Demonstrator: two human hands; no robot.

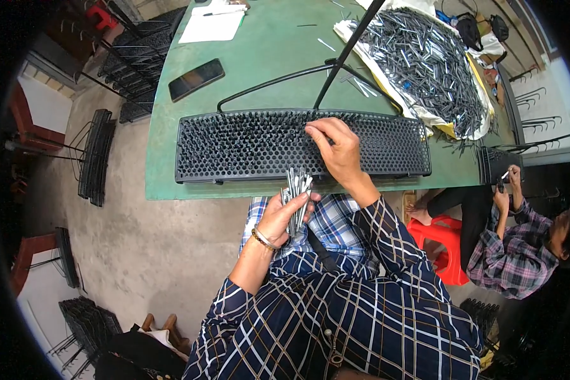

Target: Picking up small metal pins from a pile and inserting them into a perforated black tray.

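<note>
A long black perforated rack (373, 147) lies along the near edge of the green table. Thin dark pieces stand in many holes on its left and middle part, while the holes at the right look bare. My left hand (285, 218) is closed around a bundle of thin metal strips (296, 187), just in front of the rack. Over the middle of the rack, my right hand (337, 145) has its thumb and fingertips pinched together at the holes. Whatever sits between those fingertips is too small to make out.
A heap of loose metal strips (424, 69) lies on a sack at the back right. A black phone (197, 80) and white paper (212, 24) rest on the table (266, 57). A black rod rises behind the rack. To the right, a co-worker (516, 253) sits beside a red stool (446, 247).
</note>
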